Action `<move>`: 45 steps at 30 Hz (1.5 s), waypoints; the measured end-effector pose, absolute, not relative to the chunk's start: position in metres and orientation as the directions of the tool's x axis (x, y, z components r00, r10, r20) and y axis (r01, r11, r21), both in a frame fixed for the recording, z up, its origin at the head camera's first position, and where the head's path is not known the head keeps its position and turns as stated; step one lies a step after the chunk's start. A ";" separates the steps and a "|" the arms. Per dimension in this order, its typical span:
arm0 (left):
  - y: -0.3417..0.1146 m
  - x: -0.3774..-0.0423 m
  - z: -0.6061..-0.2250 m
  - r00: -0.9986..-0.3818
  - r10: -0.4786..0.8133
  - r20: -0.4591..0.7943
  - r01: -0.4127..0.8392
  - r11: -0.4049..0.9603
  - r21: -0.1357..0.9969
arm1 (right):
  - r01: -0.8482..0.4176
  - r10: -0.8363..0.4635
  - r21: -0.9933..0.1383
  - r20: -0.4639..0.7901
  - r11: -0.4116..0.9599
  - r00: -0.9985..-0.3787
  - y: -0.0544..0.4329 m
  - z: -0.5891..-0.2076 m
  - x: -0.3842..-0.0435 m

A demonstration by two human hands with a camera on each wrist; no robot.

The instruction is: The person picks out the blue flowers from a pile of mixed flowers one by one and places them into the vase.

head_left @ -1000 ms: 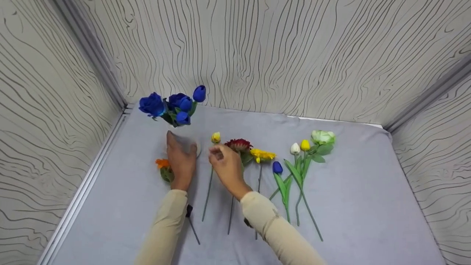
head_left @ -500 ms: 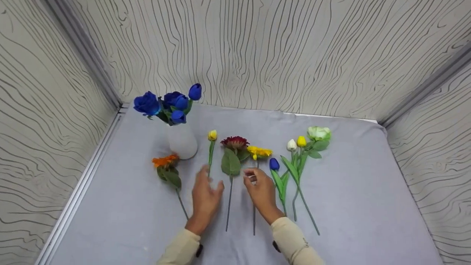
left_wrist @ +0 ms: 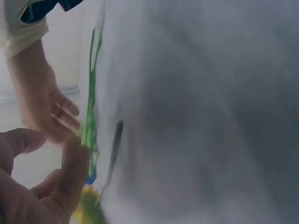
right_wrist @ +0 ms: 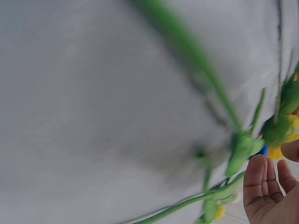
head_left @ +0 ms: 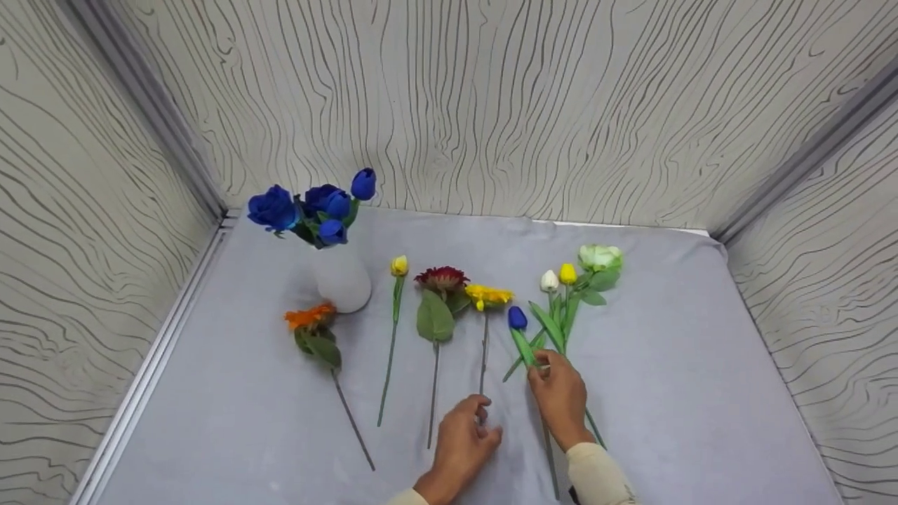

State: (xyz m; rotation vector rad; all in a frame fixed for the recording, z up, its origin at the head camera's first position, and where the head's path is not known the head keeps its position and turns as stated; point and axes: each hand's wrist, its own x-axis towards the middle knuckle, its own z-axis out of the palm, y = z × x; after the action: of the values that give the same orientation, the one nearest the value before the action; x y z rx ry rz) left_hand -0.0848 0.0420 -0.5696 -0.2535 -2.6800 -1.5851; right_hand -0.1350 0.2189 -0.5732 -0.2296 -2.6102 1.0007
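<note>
In the head view my right hand (head_left: 559,396) pinches a blue tulip (head_left: 518,318) around its leaves. Its green stem (right_wrist: 187,51) runs close past the right wrist camera, raised off the cloth, while the bud points toward the back. My left hand (head_left: 463,443) hovers near the lower stem of a yellow daisy-like flower (head_left: 489,295), thumb and fingers apart with nothing between them. Beside the blue tulip lie a white tulip (head_left: 549,281), a yellow tulip (head_left: 567,273) and a pale green rose-like flower (head_left: 600,257).
A white vase (head_left: 342,280) holding several blue flowers (head_left: 326,201) stands at back left. An orange flower (head_left: 309,316) lies in front of it. A pale yellow tulip (head_left: 399,266) and a dark red flower (head_left: 442,278) lie mid-table on the grey cloth (head_left: 673,393).
Both hands have moved right and toward the front, the left one away from the vase. My right hand has taken hold of the blue tulip, and its stem end has risen.
</note>
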 end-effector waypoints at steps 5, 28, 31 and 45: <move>0.061 -0.077 -0.582 -0.985 0.171 0.019 0.101 0.486 0.868 | 0.032 0.236 -0.621 0.250 0.783 -0.939 0.225 -0.583 -0.131; 0.079 -0.087 -0.576 -0.965 0.249 -0.082 -0.023 0.232 0.973 | 0.237 0.368 -0.858 -0.061 0.455 -0.928 0.214 -0.554 -0.140; 0.073 -0.095 -0.564 -0.962 0.244 -0.123 -0.103 0.092 0.990 | 0.238 0.378 -0.922 -0.112 0.307 -0.919 0.209 -0.538 -0.145; 0.058 -0.109 -0.551 -0.973 0.219 -0.077 -0.064 0.065 0.996 | 0.197 0.283 -0.978 -0.172 0.064 -0.944 0.196 -0.505 -0.159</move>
State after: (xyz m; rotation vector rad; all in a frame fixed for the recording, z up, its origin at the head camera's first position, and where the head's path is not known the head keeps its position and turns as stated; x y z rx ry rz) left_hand -0.1091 0.0576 -0.5511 -0.1808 -2.4320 -2.2957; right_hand -0.1586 0.1958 -0.5051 -0.5068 -2.2435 2.0441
